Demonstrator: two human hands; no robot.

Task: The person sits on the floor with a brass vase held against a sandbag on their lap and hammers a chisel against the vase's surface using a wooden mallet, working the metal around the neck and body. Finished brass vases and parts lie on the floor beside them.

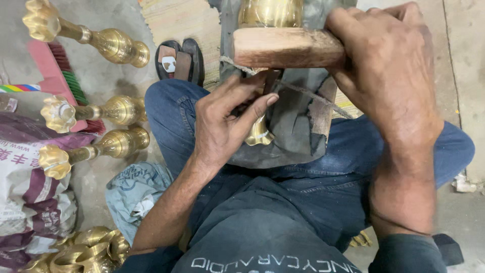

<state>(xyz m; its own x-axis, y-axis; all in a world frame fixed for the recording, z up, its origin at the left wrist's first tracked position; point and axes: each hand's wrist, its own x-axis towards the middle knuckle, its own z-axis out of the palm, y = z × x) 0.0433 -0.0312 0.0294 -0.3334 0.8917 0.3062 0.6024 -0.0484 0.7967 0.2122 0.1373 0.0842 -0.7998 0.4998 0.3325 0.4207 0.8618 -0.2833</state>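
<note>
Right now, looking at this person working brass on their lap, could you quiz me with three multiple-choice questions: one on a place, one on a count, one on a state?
1. Where do the sandals lie?
A. on the lap
B. on the floor beyond the left knee
C. on the sacks

2. How many finished brass stands lie on their sides at left?
A. three
B. one
C. six

3. How does the right hand stand?
A. open and flat
B. closed round the wooden block
C. out of view

Answers: 1 B, they sit by the mat's edge; 2 A, three lie stacked up the left side; 3 B, fingers wrap the block.
</note>
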